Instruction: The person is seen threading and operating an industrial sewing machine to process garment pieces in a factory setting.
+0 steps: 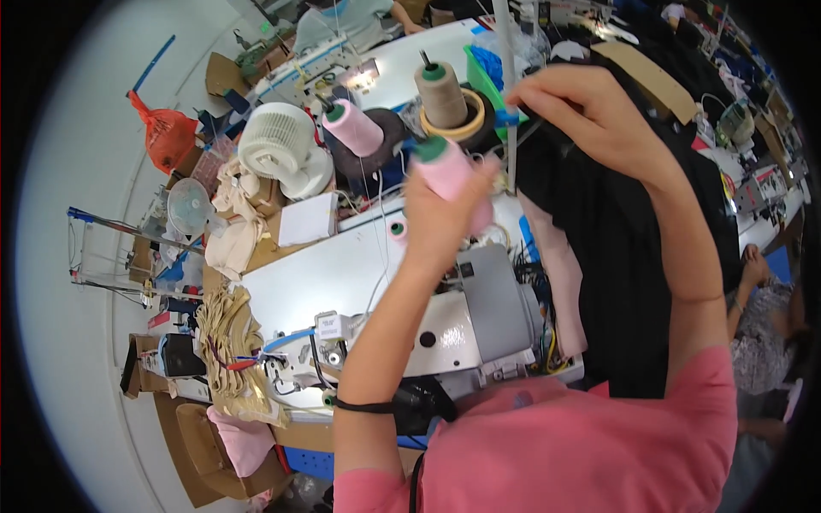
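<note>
One pink thread cone with a green top (446, 173), blurred, is gripped in the left hand (433, 221), above a white tabletop (295, 278) bearing a white-and-grey sewing machine (440, 333). The right hand (586, 114) is raised beside a slim white pole (511, 158), fingers bent; whether it grips anything cannot be determined. Beyond the held cone stand a second pink thread cone (354, 128) and a beige thread cone (441, 96), both green-topped.

White table (299, 286) holding a white-and-grey sewing machine (440, 329), a small pink thread spool (398, 230) and, at its left end, layered tan cloth (229, 333).
</note>
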The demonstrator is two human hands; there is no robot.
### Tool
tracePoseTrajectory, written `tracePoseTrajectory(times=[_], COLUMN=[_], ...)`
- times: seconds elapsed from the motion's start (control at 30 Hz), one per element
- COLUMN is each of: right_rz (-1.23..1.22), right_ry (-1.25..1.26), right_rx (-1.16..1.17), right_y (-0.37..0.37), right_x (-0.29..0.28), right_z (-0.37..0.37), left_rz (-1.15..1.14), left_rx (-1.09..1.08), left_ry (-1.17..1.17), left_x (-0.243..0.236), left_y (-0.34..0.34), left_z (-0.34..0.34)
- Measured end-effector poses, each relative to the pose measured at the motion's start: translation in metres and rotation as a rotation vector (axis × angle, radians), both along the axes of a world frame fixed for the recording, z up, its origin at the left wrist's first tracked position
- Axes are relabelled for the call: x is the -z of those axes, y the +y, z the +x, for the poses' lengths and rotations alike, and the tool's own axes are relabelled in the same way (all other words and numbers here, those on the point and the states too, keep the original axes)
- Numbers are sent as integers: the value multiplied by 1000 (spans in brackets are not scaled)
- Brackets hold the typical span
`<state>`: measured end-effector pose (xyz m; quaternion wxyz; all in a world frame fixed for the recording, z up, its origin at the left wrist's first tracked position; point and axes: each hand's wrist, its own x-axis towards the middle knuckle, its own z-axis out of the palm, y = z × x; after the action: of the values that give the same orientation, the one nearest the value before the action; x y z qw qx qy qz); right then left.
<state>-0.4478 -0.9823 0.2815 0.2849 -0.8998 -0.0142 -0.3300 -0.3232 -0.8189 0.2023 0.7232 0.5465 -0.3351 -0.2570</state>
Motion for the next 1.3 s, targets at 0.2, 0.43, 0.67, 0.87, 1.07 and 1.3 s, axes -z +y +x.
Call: tracePoseTrajectory(times=[0.2, 0.43, 0.67, 0.87, 1.07, 1.3], right_rz=[361, -620, -914, -649, -524, -529], right_ry=[132, -637, -443, -671, -624, -746], right_rx=[202, 259, 489, 229, 218, 150], right_y=[14, 10, -45, -21, -11, 5], right_x=[-27, -13, -24, -33, -38, -32], right_z=[30, 74, 94, 82, 72, 76], left_rz=[-329, -308, -375, 151, 432, 627], left_rx=[-413, -308, -70, 91, 290, 536], left_ry=[-830, -798, -1031, -984, -1168, -1154], left_x=[-31, -38, -32, 26, 91, 186], left_y=[-10, -9, -9, -48, -64, -70], left_z=[-4, -30, -51, 31, 28, 59])
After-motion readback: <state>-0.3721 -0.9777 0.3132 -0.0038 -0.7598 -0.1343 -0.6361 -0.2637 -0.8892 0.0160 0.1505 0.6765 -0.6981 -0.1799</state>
